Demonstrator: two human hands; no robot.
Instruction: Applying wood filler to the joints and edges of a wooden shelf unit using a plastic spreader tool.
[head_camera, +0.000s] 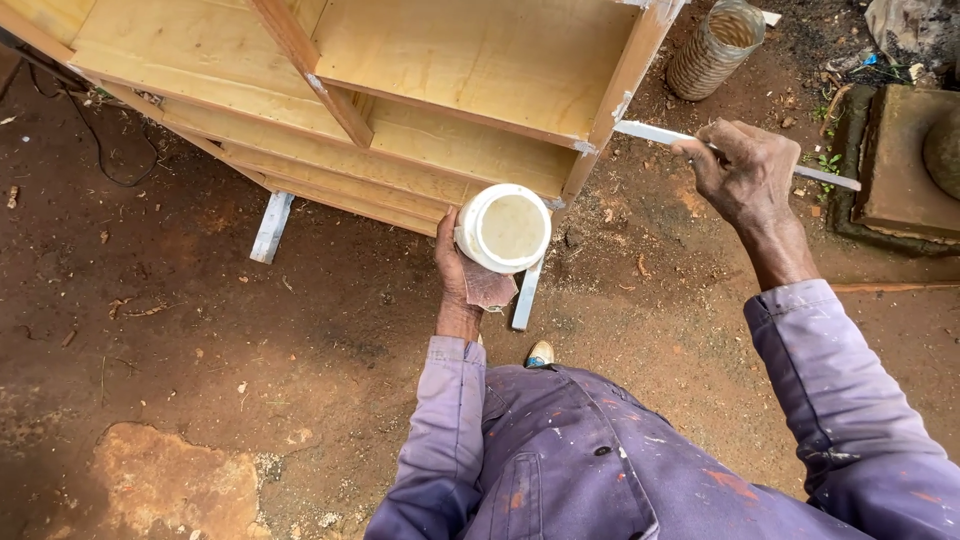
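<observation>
— Where was the tub when you looked?

— The white tub (503, 227) of pale filler sat in the left hand (456, 270), fingers wrapped around its side, with a scrap of brown sandpaper (490, 288) pinched beneath it. It was held just in front of the plywood cabinet (480, 60), at the lower corner of the cabinet's upright edge.

— And the other hand?

— The right hand (742, 172) was clenched around a flat white-smeared blade (655, 132), whose tip touched the cabinet's side edge, to the right of the cabinet.

— Anything else near the cabinet?

— A ribbed metal can (712, 50) stood on the red soil beyond the cabinet's right side, and a stone block (905, 165) lay farther right.
</observation>
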